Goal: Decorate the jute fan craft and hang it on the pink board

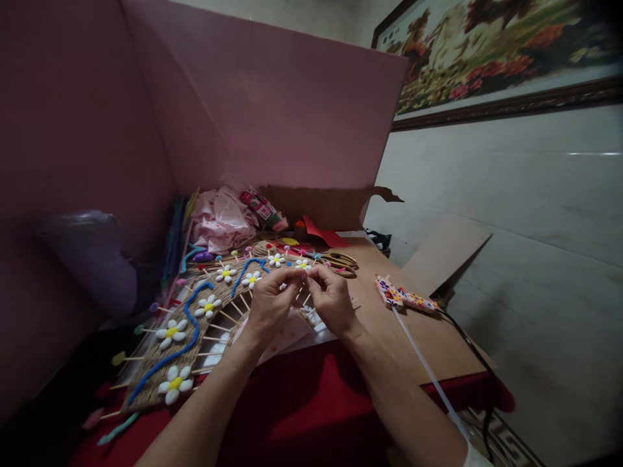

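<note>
My left hand point(273, 301) and my right hand point(331, 297) meet fingertip to fingertip above the craft piece. Both are closed in a pinch on something too small and hidden to name. Beneath them lies a curved, twine-wrapped arch point(158, 347) with thin sticks radiating from its edges. White-petalled flowers with yellow centres, such as this flower point(175, 384), sit along it. A wavy blue strip point(193, 327) runs over the twine. Small coloured tips point(118, 357) top the outer sticks. My hands hide the right part of the arch.
Gold-handled scissors point(343, 261) lie beyond my right hand. A patterned glue gun point(406, 297) with a cord and a long glue stick rests on brown cardboard point(379, 340). Pink cloth point(226, 220) and red paper point(324, 232) lie behind. A pink panel point(272, 110) stands at the back.
</note>
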### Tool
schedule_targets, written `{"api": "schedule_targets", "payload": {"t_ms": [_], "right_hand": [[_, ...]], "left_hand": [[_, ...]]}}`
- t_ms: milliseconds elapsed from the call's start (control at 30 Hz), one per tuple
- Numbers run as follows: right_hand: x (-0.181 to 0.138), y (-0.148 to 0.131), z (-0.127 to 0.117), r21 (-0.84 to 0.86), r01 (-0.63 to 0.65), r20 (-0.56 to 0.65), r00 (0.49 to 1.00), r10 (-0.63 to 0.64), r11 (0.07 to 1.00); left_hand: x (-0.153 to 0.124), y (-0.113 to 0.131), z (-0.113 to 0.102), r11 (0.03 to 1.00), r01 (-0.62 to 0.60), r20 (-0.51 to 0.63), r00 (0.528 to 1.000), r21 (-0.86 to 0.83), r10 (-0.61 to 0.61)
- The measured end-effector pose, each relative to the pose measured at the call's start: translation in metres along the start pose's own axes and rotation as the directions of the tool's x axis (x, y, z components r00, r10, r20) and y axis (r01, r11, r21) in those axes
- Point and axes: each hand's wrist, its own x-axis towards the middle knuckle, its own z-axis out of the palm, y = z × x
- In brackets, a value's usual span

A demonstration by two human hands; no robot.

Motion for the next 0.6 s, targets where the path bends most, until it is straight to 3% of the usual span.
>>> {"api": "schedule_targets", "payload": {"t_ms": [367,600], "right_hand": [[0.0002,-0.0046,0.0009,0.11,-0.013,0.059,0.998,0.006,0.994],[0.0042,-0.0001,-0.0062,0.092,0.008,0.082,0.997,-0.016,0.996]], "left_hand": [[0.0032,-0.0003,-0.001,0.952,0.13,0.028,0.991,-0.276,-0.127],[0.0034,0.0011,-0.0004,0.985,0.045,0.043,0.998,-0.169,-0.039]]}}
